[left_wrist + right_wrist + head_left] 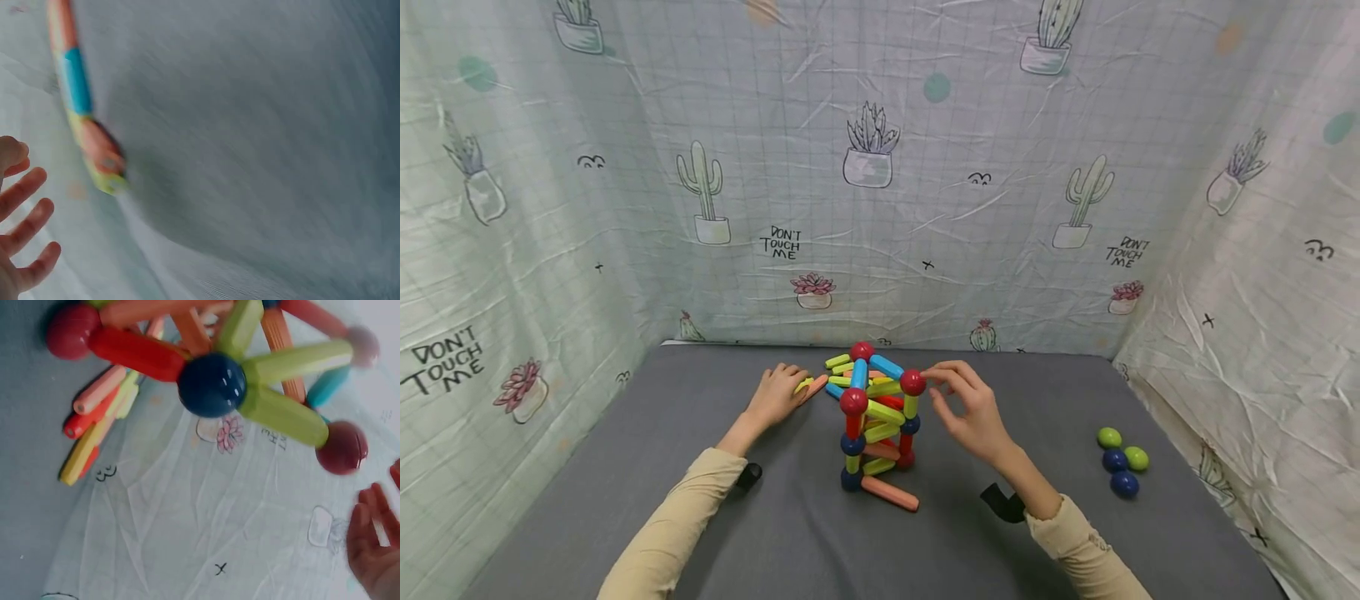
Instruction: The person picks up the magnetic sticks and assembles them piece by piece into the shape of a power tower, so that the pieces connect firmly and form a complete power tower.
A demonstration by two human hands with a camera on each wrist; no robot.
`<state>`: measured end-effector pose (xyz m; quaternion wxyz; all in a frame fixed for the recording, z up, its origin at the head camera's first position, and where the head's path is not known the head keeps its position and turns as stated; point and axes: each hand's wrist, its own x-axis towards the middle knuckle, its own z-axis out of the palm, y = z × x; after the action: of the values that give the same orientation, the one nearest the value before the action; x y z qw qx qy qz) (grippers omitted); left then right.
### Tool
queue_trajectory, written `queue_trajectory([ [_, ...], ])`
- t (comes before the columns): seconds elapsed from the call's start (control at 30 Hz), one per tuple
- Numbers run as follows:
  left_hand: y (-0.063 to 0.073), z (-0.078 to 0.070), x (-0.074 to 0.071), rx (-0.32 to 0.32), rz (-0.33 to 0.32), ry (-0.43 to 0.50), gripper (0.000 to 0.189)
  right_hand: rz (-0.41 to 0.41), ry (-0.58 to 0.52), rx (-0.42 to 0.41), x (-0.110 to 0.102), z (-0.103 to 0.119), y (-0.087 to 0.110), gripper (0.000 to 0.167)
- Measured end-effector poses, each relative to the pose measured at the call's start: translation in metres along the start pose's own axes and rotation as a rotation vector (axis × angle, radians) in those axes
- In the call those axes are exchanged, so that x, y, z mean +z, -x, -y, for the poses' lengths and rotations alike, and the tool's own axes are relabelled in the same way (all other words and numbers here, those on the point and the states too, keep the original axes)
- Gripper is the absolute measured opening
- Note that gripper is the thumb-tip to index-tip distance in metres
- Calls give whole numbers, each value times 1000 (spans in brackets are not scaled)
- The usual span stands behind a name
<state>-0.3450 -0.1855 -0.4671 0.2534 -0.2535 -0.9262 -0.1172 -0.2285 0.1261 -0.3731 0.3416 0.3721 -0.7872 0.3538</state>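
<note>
In the head view, a tower of coloured rods and balls stands mid-table, with red balls at its top corners and dark blue balls lower down. My right hand is beside its top right red ball, fingers apart. The right wrist view shows a gap between that hand and the nearest red ball. Left of the tower, my left hand is by loose orange and yellow-green rods. In the left wrist view its fingers are spread and hold nothing; the loose rods lie apart from them.
Behind the tower lie more loose rods. An orange rod sticks out at the tower's front base. Several green and blue balls sit at the right of the grey table. A patterned curtain surrounds the table.
</note>
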Motion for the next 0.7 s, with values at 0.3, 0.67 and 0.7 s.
queue_trajectory([
  [0.3, 5, 21, 12, -6, 232, -138, 26, 100, -32, 111, 3, -7, -5, 30],
  [0.67, 12, 22, 9, -70, 250, -199, 13, 123, -54, 100, 5, -8, -6, 26],
  [0.7, 12, 22, 8, -81, 239, -208, 20, 126, -55, 99, 5, -8, -6, 26],
])
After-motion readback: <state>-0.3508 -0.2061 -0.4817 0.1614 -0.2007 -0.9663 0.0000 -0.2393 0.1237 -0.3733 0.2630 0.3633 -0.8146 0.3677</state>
